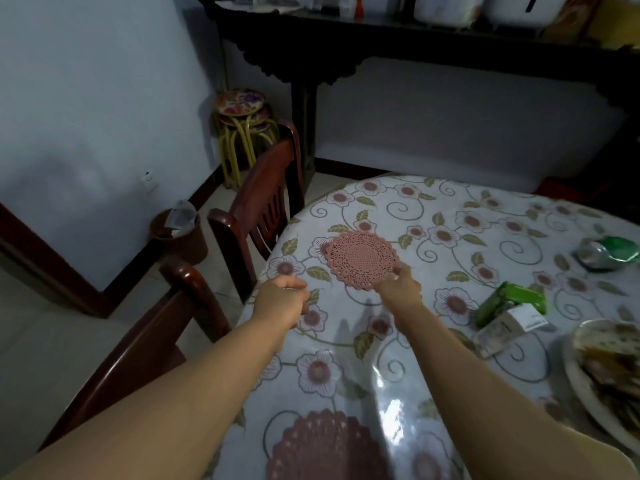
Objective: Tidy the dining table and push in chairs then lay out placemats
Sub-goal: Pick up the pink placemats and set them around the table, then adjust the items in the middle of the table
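The pink placemat (pixel 362 259) lies flat on the counter (pixel 450 258), and my right grip (pixel 401 284) holds its near edge with pinching fingers. The mat is round and lacy, with little holes all over. It stretches away from that grip, toward the far side of the counter.

My left grip (pixel 282 301) hangs over the counter's edge, off to the left of the right grip and a bit nearer to me. Its fingers are curled in, and I cannot tell if anything is in it. It does not touch the mat.

A second pink placemat (pixel 325 448) lies close to me, below both grips, between my two arms.

To the right of my right grip I see a green box (pixel 509 303) with a small white packet (pixel 519 322) just beside it. Farther right sits a crumpled green bag (pixel 607 252). A plate (pixel 588 386) with food on it is at the right edge.

To the left of my left grip, two dark wood chairs stand by the counter. One chair (pixel 266 202) is farther off and one chair (pixel 156 341) is close to my left arm. A brown bin (pixel 180 237) stands on the floor past them, and stacked stools (pixel 242 123) stand by the wall.
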Available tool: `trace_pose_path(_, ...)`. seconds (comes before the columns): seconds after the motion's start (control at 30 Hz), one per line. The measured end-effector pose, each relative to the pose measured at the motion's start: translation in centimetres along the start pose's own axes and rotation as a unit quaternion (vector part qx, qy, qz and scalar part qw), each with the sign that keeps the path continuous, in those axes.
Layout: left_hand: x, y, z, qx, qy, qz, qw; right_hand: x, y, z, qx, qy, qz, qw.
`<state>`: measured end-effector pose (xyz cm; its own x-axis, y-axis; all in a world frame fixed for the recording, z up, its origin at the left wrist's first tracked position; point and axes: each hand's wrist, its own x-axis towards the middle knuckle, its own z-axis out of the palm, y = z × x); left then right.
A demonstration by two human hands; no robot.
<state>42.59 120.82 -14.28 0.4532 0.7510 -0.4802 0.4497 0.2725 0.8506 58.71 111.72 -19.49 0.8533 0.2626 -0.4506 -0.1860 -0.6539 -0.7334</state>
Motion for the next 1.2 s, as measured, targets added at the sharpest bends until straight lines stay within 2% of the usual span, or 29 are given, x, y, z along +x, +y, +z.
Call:
trace_pose_path(0.33,-12.4,-2.2,-5.2,0.011,-0.041,0.042,0.998,-19.1,2.4,-4.5,0.004,-0.047,-0.066,0.997)
trace_pose_path(0.53,-20.4,-5.3,-8.2,0.029,-0.072,0.056,0.995,-30.0,6.5,-6.3,0.001,-0.070,-0.062,0.996)
trace_pose_path(0.7,-25.9,-6.8,-8.8,0.060,-0.091,0.042,0.993,-35.3,10.2,-7.8,0.019,-0.076,-0.049,0.996)
trace_pose_path(0.97,-33.0,-8.7,-5.5,0.081,-0.121,0.052,0.988,-40.5,15.4,-12.8,0.060,-0.052,-0.030,0.996)
trace_pose_path(1.2,-41.5,-9.5,2.9,0.086,-0.175,0.053,0.979,-43.2,21.8,-23.8,0.075,0.003,-0.017,0.997)
